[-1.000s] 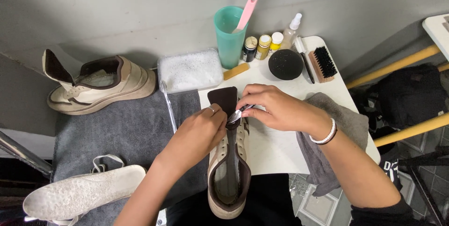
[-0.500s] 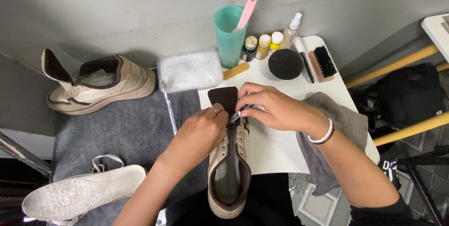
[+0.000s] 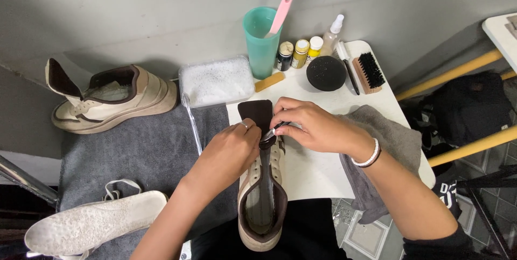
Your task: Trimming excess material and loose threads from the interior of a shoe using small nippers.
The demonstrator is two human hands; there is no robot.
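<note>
A beige low shoe with brown trim (image 3: 261, 206) lies with its toe pointing away from me, half on the white table (image 3: 318, 168). It has no lace, and its brown tongue (image 3: 256, 113) is folded up and forward. My left hand (image 3: 229, 152) grips the shoe's left side by the eyelets. My right hand (image 3: 312, 125) pinches a small pale piece (image 3: 272, 131) at the base of the tongue. I cannot tell what that piece is.
The matching shoe (image 3: 116, 98) sits far left on a grey towel (image 3: 124, 152), above an upturned sole (image 3: 91, 222) and a white lace (image 3: 121, 187). At the back stand a foam tub (image 3: 215, 81), a teal cup (image 3: 261, 44) holding a pink brush (image 3: 284, 1), small bottles (image 3: 300, 53), a black sponge (image 3: 326, 72) and a bristle brush (image 3: 369, 71). A grey cloth (image 3: 388, 136) hangs on the right.
</note>
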